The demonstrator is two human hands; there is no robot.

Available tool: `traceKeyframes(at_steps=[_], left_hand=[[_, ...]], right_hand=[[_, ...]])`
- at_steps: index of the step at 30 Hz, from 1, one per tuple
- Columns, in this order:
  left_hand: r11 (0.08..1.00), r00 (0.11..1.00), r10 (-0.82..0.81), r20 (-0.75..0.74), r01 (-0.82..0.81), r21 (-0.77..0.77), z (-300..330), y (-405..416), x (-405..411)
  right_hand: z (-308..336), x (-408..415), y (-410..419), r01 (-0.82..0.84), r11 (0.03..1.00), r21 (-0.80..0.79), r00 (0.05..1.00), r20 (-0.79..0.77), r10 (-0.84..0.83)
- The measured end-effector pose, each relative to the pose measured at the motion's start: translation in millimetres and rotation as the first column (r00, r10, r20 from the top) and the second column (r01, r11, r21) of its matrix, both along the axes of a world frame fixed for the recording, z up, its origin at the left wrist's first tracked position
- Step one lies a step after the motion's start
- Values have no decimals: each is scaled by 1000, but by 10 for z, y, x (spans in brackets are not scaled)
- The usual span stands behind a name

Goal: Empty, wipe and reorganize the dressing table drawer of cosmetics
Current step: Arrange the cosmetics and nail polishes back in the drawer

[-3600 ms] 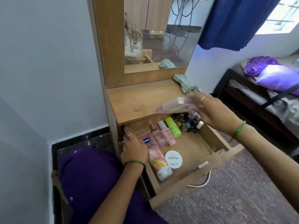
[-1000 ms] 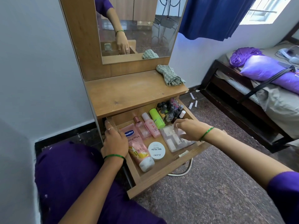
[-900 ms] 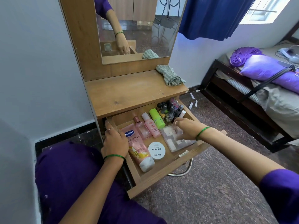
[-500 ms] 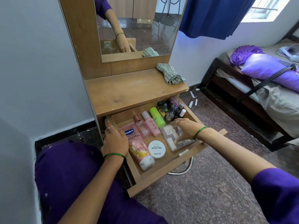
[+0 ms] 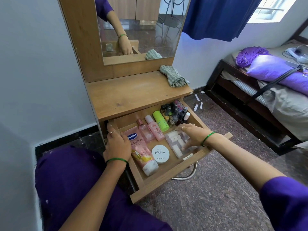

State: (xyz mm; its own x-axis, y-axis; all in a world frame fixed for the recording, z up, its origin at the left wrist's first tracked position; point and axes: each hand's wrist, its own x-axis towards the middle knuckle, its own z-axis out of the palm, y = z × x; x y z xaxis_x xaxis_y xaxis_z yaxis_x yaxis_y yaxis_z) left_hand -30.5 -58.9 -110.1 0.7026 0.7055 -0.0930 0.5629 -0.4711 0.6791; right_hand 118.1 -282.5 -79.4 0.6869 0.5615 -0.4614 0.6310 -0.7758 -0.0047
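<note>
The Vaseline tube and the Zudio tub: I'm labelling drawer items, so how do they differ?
The Vaseline tube is long, pink and yellow, lying flat with its white cap toward the drawer front. The Zudio tub is round, low and white, lid up. The left hand touches the tube, not the tub. Both lie in the drawer.

Daylight from the window [image 5: 273,10] at the upper right makes the room evenly bright; its panes are blown out to near white, and a bluish cast falls on the wall beside the curtain [image 5: 216,17]. Shadows are soft, deepest under the dressing table's top at the drawer [image 5: 166,184] back. Wide-angle distortion bends the edges, and the mirror [image 5: 141,25] looks hazy.
</note>
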Motion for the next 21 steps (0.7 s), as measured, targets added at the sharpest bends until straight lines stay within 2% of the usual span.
traceKeyframes(at_steps=[5, 11, 15, 17, 19, 21], left_hand=[[1000, 1000, -7, -8, 7, -7, 40, -15, -15], [998, 995, -56, -77, 56, -10, 73, 1, -18], [994, 984, -108, -139, 101, -51, 60, 65, 9], [986, 982, -118, -145, 99, -131, 66, 84, 29], [981, 979, -119, -163, 91, -169, 96, 79, 43], [987, 965, -140, -222, 117, -112, 180, 24, 14]], right_hand=[[66, -68, 6, -5, 1000, 14, 1000, -10, 6], [122, -111, 4, 69, 998, 12, 998, 12, -69], [227, -185, -76, 101, 942, 319, 993, 20, -114], [250, -301, -154, 81, 889, 450, 986, 96, -138], [257, -508, -243, 33, 804, 593, 964, 194, -183], [217, -751, -337, -9, 702, 712, 922, 278, -270]])
